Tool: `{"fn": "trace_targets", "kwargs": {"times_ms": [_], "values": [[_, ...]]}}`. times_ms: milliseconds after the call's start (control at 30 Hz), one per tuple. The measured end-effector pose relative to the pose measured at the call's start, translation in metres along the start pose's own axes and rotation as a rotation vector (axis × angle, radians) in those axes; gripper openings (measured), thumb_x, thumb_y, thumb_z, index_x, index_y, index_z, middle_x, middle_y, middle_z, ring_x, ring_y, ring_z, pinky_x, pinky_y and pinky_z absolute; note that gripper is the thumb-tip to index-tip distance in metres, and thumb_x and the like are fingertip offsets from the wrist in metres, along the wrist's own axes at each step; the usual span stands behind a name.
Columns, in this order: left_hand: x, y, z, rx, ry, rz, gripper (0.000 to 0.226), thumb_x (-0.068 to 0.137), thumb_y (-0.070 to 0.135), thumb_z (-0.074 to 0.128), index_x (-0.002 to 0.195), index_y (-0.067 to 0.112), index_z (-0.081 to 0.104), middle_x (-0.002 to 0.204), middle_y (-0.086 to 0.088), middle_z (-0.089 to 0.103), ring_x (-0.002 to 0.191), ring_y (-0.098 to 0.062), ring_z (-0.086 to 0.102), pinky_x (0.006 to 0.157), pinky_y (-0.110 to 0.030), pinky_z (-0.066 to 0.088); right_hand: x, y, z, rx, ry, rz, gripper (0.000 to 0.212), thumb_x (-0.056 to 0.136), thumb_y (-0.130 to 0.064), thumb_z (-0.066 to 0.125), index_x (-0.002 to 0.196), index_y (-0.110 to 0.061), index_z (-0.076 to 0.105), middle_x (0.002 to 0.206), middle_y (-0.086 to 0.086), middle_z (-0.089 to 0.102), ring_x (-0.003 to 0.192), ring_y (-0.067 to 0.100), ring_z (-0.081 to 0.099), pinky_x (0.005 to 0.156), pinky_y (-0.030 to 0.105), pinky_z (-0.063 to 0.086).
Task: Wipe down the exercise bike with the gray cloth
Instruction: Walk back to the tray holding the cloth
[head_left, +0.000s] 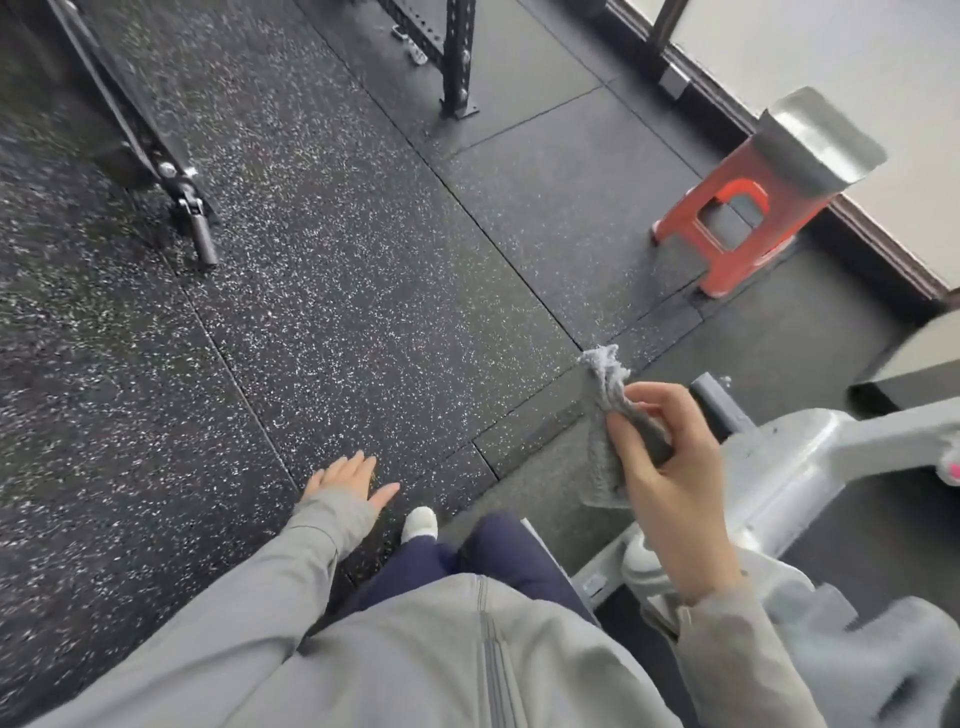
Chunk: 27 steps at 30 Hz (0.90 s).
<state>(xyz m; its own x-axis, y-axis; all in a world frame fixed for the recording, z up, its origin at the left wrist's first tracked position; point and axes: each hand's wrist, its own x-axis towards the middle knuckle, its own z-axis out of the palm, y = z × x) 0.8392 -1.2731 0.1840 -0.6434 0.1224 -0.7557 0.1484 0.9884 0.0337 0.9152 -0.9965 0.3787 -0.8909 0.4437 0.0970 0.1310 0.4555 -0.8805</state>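
Head view: we see the gray cloth bunched in the right hand, its upper tuft poking above the fingers and a longer flap hanging below the palm, just left of the exercise bike. The right hand is curled — thumb and bent fingers pinching the cloth's middle — and we cannot tell whether the cloth touches the bike's frame or only hangs beside it. The cloth looks nubby and loosely crumpled, a mid gray close to the bike's own pale gray metal. The bike fills the lower right, its frame arm running off toward the right edge. The left hand hangs low at lower center with fingers spread and loose, holding nothing, its gray sleeve reaching to the wrist. Below us a white shoe rests on the speckled black rubber floor. Farther off, well apart from the cloth, stands an orange stool near the wall — and a black rack post rises at top center.
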Motion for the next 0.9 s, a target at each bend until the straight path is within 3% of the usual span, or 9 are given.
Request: {"fn": "trace_targets", "kwargs": {"times_ms": [200,400,467,633,800,900], "values": [[0.039,0.007,-0.041,0.085,-0.086,0.049,0.069,0.091,0.063,0.017,0.148,0.024,0.009,0.159,0.006,0.005,0.146,-0.015,0.005,0.12,-0.037,0.007,0.044,0.011,-0.002,-0.007,0.122,0.128,0.018,0.088,-0.01,0.063,0.094,-0.026,0.056,0.094,-0.001,0.062,0.092,0.016,0.061,0.073,0.03,0.049],[0.091,0.038,-0.1,0.189,-0.106,0.083,0.069,0.092,0.063,0.017,0.148,0.024,0.011,0.159,0.006,0.007,0.145,-0.014,0.008,0.12,-0.037,0.008,0.113,0.04,-0.021,0.011,0.239,0.192,0.014,0.087,-0.009,0.063,0.094,-0.02,0.059,0.094,0.005,0.064,0.09,0.013,0.061,0.081,0.017,0.044],[0.112,0.058,-0.129,0.209,-0.099,0.087,0.069,0.092,0.063,0.017,0.148,0.024,0.011,0.159,0.006,0.007,0.145,-0.014,0.008,0.12,-0.037,0.009,0.144,0.048,-0.03,0.024,0.27,0.193,0.015,0.087,-0.009,0.063,0.093,-0.022,0.058,0.093,0.003,0.064,0.09,0.011,0.061,0.08,0.014,0.044],[0.16,0.13,-0.215,0.274,-0.067,0.111,0.068,0.093,0.06,0.02,0.148,0.021,0.011,0.159,0.004,0.005,0.146,-0.015,0.008,0.12,-0.037,0.011,0.218,0.062,-0.063,0.045,0.32,0.188,0.013,0.086,-0.007,0.063,0.094,-0.017,0.059,0.092,0.002,0.063,0.091,0.015,0.062,0.081,0.021,0.045],[0.192,0.215,-0.282,0.309,0.037,0.242,0.067,0.093,0.059,0.024,0.148,0.021,0.015,0.159,0.003,0.01,0.145,-0.013,0.012,0.119,-0.035,0.014,0.277,0.067,-0.102,0.063,0.384,0.157,0.013,0.085,-0.001,0.063,0.093,-0.011,0.06,0.09,0.003,0.062,0.086,-0.003,0.058,0.078,0.005,0.041],[0.209,0.252,-0.307,0.352,0.025,0.274,0.067,0.093,0.06,0.024,0.148,0.022,0.016,0.158,0.004,0.011,0.145,-0.013,0.013,0.119,-0.036,0.014,0.299,0.077,-0.123,0.095,0.439,0.188,0.013,0.086,-0.003,0.063,0.092,-0.013,0.06,0.089,-0.004,0.062,0.085,-0.004,0.058,0.077,0.005,0.043]]}}
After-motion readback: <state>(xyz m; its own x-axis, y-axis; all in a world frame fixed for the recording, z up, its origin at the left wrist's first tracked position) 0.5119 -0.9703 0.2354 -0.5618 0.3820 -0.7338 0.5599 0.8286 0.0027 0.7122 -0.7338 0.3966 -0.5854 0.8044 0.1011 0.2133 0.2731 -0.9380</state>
